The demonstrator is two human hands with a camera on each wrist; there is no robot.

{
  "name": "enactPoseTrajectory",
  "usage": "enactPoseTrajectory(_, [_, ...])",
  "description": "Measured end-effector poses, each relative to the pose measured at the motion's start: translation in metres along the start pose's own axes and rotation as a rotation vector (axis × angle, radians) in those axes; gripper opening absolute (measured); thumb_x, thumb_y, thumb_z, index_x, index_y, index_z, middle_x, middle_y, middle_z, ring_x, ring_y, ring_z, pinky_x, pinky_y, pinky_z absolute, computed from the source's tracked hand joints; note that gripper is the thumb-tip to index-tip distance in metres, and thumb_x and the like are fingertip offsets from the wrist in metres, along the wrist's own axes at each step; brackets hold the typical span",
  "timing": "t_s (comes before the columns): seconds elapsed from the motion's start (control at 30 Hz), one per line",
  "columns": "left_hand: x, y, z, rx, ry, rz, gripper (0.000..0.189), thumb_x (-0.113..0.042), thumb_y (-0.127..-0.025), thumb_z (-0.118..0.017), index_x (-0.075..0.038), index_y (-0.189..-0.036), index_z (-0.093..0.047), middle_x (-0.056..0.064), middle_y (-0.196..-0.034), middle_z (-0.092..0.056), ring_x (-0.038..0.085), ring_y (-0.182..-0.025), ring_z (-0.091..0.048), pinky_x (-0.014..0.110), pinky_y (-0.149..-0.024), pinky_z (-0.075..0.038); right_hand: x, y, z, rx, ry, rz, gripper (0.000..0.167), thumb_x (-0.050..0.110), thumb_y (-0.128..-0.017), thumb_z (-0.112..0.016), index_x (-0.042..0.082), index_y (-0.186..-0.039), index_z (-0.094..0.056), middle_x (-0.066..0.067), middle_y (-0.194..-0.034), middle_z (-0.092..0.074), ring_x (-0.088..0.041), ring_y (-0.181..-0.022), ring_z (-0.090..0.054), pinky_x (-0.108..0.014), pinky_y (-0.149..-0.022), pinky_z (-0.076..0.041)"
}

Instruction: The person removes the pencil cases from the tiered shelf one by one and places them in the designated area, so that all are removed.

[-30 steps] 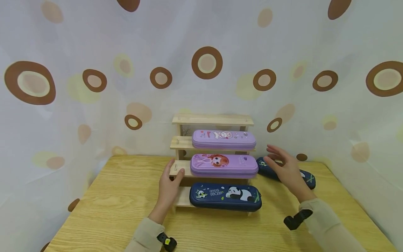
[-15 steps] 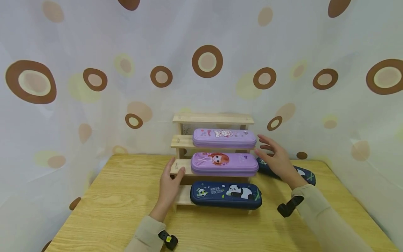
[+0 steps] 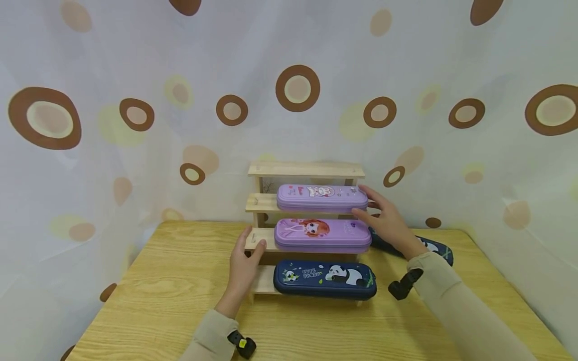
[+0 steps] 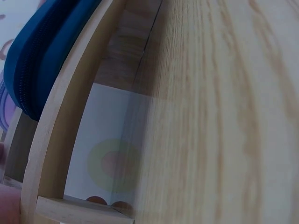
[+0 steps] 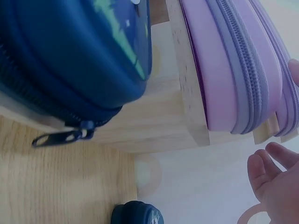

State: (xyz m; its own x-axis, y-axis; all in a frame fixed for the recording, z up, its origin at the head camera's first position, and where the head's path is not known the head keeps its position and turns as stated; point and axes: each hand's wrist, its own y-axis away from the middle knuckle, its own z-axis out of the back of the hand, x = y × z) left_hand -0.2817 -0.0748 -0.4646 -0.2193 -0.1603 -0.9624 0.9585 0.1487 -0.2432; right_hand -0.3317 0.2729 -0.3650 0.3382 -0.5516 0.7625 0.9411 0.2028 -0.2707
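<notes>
A stepped wooden display rack (image 3: pixel 306 169) bears three zippered pencil cases. My left hand (image 3: pixel 243 265) holds the left end of its third shelf from the top, thumb over the front and fingers along the side. My right hand (image 3: pixel 386 220) spans the right end of the upper lilac rabbit case (image 3: pixel 318 197), index fingertip at the far corner and thumb at the near side. In the right wrist view its other fingers (image 5: pixel 264 170) stand off from the case end. A purple case with a red-haired girl (image 3: pixel 322 234) and a navy panda case (image 3: pixel 324 279) sit below.
Another navy panda case (image 3: pixel 435 247) lies on the wooden table (image 3: pixel 158 301) right of the rack, partly behind my right hand. The top shelf stands close to a spotted cloth backdrop (image 3: pixel 298 135). A zipper pull (image 5: pixel 63 136) hangs from the lowest case.
My right hand has moved left and slightly up from above the navy case on the table to the right end of the upper lilac case. My left hand stays on the rack.
</notes>
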Motion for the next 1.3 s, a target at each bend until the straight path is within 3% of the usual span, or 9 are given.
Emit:
enactPoseTrajectory(0.37, [-0.001,0.000,0.001,-0.009,0.002,0.007,0.063,-0.029,-0.098,-0.063,-0.010,-0.152,-0.037,0.009,-0.156,-0.035,0.028,-0.145,-0.026,0.049,-0.118,-0.021,0.012,-0.010,-0.004,0.043,0.018,-0.007,0.082,0.039,-0.093,-0.068,0.023,-0.159,-0.022,-0.015,-0.158,-0.028,-0.041,-0.131,-0.040,-0.059,-0.104,-0.040])
enactPoseTrajectory(0.63, [-0.001,0.000,0.001,-0.006,0.000,0.014,0.062,-0.030,-0.098,-0.063,-0.011,-0.152,-0.037,0.008,-0.157,-0.034,0.028,-0.146,-0.024,0.049,-0.118,-0.021,0.011,-0.018,-0.008,0.071,0.092,-0.010,0.089,0.047,-0.090,-0.070,0.020,-0.159,-0.021,-0.015,-0.161,-0.022,-0.040,-0.145,-0.021,-0.065,-0.112,-0.022])
enactPoseTrajectory(0.93, [-0.003,0.000,-0.001,-0.005,0.008,0.014,0.062,-0.030,-0.098,-0.063,-0.012,-0.152,-0.038,0.007,-0.157,-0.034,0.027,-0.146,-0.024,0.047,-0.118,-0.021,0.006,-0.016,-0.008,-0.008,0.167,-0.028,0.087,0.050,-0.085,-0.074,0.019,-0.156,-0.033,-0.018,-0.156,-0.032,-0.044,-0.142,-0.027,-0.065,-0.110,-0.025])
enactPoseTrajectory(1.3, [-0.002,0.000,0.000,-0.008,0.004,0.020,0.064,-0.032,-0.098,-0.063,-0.012,-0.153,-0.037,0.007,-0.157,-0.033,0.028,-0.145,-0.025,0.049,-0.118,-0.020,0.011,0.000,0.000,-0.056,0.144,-0.071,0.085,0.049,-0.085,-0.075,0.019,-0.155,-0.036,-0.021,-0.153,-0.037,-0.044,-0.138,-0.033,-0.065,-0.106,-0.032])
